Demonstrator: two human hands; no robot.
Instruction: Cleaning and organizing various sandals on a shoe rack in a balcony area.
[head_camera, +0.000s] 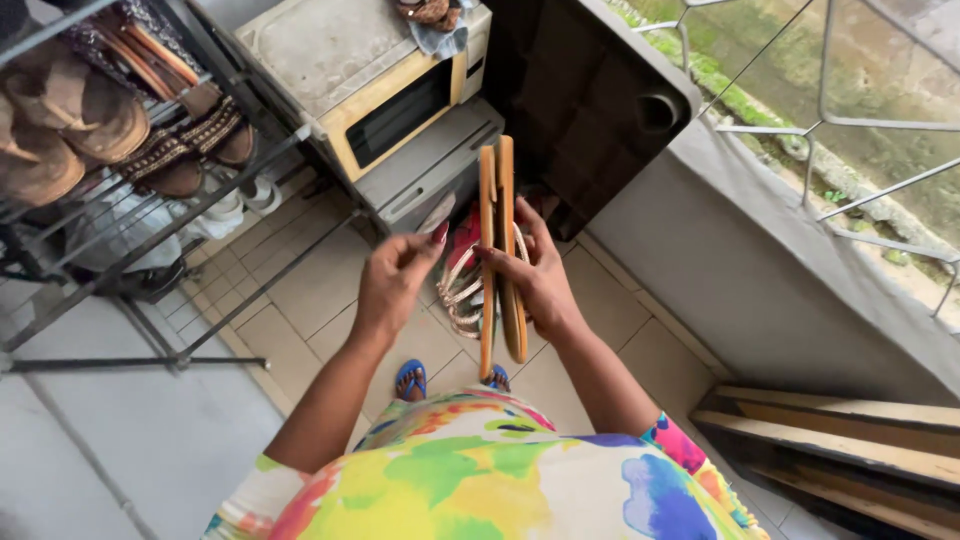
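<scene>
Right hand (540, 285) grips a pair of flat tan sandals (497, 250), held upright sole to sole above the tiled floor (300, 290), just in front of the microwave (370, 90). Left hand (392, 280) is loosely curled beside the sandals, its fingertips near their straps, holding nothing. The sandals look light and fairly stiff, best pinched at mid-length. A shoe rack (120, 150) stands well left of the microwave.

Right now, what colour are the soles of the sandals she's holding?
The sandals have tan-orange soles, clearest in the head view.
</scene>
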